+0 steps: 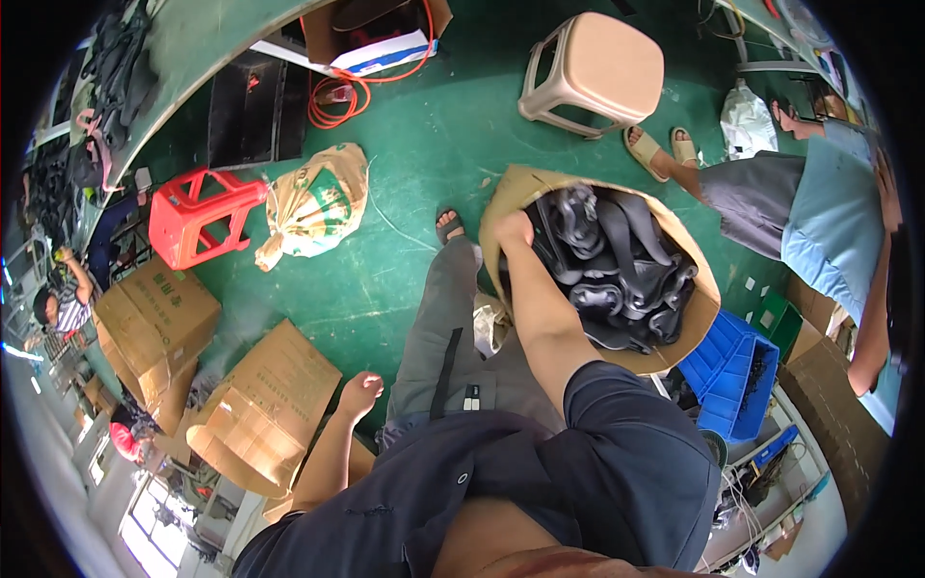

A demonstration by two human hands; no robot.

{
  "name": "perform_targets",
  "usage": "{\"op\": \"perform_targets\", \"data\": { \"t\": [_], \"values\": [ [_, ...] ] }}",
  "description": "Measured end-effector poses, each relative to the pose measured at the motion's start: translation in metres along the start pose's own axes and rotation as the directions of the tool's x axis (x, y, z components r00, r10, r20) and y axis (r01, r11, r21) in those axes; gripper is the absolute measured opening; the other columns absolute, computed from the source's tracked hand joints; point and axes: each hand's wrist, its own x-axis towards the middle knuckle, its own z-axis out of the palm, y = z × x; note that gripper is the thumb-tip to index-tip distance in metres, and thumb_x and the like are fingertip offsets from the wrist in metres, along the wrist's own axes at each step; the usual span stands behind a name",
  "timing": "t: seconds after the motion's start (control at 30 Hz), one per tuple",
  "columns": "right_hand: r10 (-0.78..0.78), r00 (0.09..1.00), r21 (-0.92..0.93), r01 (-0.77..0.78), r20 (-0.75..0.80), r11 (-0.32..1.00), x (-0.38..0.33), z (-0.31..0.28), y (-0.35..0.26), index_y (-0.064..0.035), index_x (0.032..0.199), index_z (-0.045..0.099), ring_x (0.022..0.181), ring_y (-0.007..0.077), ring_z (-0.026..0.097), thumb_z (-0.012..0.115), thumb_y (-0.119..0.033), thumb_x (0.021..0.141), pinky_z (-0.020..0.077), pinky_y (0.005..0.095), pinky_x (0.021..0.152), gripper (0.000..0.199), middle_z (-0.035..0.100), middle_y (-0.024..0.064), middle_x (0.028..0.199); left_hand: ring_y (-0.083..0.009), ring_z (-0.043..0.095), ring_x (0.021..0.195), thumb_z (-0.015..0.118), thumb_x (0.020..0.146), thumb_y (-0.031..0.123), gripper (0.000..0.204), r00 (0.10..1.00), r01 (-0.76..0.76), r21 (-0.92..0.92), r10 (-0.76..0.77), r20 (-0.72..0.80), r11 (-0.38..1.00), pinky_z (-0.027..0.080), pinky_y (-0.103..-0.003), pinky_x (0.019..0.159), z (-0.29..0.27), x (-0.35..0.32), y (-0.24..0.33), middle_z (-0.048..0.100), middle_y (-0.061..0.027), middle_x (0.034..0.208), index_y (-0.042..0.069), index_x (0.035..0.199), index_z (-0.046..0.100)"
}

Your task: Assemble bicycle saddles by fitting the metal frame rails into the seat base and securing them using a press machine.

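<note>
A wide-mouthed brown sack (701, 275) stands in front of me to the right, filled with glossy black moulded parts (626, 255), some curved like straps. My right arm reaches down across it. At its left rim, my right hand (515, 229) appears closed on the edge, though the fingertips are mostly hidden. Well away from the sack, my left hand (361, 393) hangs at my left side with its fingers curled. A small pale spot shows at those fingers, too small to name.
Cardboard cartons (275, 395) stand at the left. Farther off are a red stool (198, 223), a tied sack (318, 207), an orange hose (339, 120) and a beige stool (607, 67). A blue bin (727, 371) sits beside the filled sack. Another person (761, 197) is at the right.
</note>
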Motion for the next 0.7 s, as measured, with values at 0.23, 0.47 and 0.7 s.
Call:
{"op": "perform_targets", "data": {
  "t": [0.23, 0.47, 0.7],
  "values": [
    [-0.401, 0.898, 0.609, 0.422, -0.180, 0.671, -0.049, -0.056, -0.044, 0.0026, 0.119, 0.077, 0.116, 0.0397, 0.074, 0.069, -0.034, 0.100, 0.0576, 0.0442, 0.099, 0.042, 0.076, 0.0270, 0.121, -0.0183, 0.073, 0.087, 0.062, 0.103, 0.019, 0.025, 0.966, -0.202, 0.029, 0.204, -0.159, 0.979, 0.057, -0.033, 0.080, 0.070, 0.008, 0.013, 0.078, -0.0090, 0.098, 0.000, 0.117, 0.072],
    [-0.324, 0.923, 0.565, 0.385, -0.209, 0.730, -0.127, -0.063, 0.237, -0.0068, 0.125, 0.078, 0.114, 0.0298, 0.077, 0.068, -0.027, 0.101, 0.0572, 0.0369, 0.099, 0.033, 0.080, 0.0181, 0.119, -0.0227, 0.074, 0.096, 0.066, 0.104, 0.022, 0.028, 0.992, -0.027, 0.029, 0.030, -0.120, 0.999, 0.058, -0.035, 0.084, 0.212, -0.028, 0.028, 0.077, -0.0130, 0.104, 0.001, 0.122, 0.070],
    [-0.167, 0.984, 0.300, 0.176, -0.055, 0.938, -0.221, -0.034, 0.581, -0.0039, 0.085, 0.071, 0.075, 0.0386, 0.068, 0.069, -0.021, 0.094, 0.0522, 0.0491, 0.071, 0.019, 0.070, 0.0216, 0.081, -0.0459, 0.071, 0.109, 0.064, 0.098, 0.024, 0.028, 0.832, -0.302, 0.513, 0.485, -0.270, 0.804, 0.057, -0.051, 0.097, 0.326, -0.061, 0.021, 0.073, -0.0249, 0.118, 0.004, 0.117, 0.072]
  ]
}}
